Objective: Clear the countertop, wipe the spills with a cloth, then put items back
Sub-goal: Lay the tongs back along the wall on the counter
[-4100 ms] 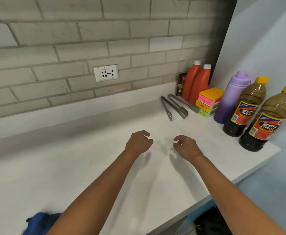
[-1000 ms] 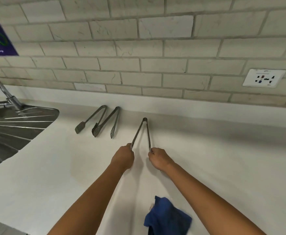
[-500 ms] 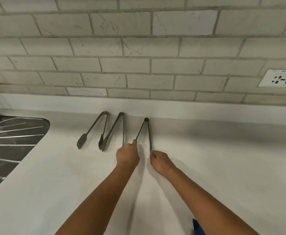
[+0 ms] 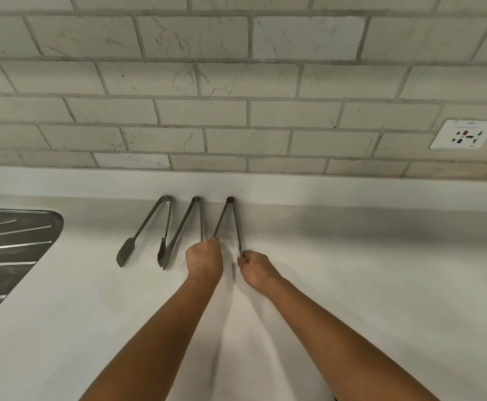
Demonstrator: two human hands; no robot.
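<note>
1. Since half a second ago, both hands have pushed the right-hand tongs [image 4: 230,224] a little further back, so its hinge end now lies against the foot of the upstand, level with the hinges of the other two pairs; four seconds ago the hands hovered over bare bench beside bottles, none of which show now.
2. Left hand [image 4: 204,260]: its grip is closed, fingers curled under the knuckles, over the tip of the left arm of the right-hand tongs. That same hand also covers the near end of one arm of the middle tongs [image 4: 183,230]; whether it touches that arm cannot be told.
3. Right hand [image 4: 255,267]: its grip pinches the tip of the right arm of the same tongs between curled fingers.
4. All three tongs lie flat on the white bench [image 4: 381,285], hinges toward the wall, arms spread toward the person. Leftmost tongs [image 4: 149,230] has ridged tips, and its right tip lies just beside the left tip of the middle pair.
5. To the far left is the ribbed metal drainer [image 4: 14,250] of a sink.
6. Behind the bench rises a wall of pale tiles [image 4: 236,111], with a white socket plate [image 4: 465,135] at the right.
</note>
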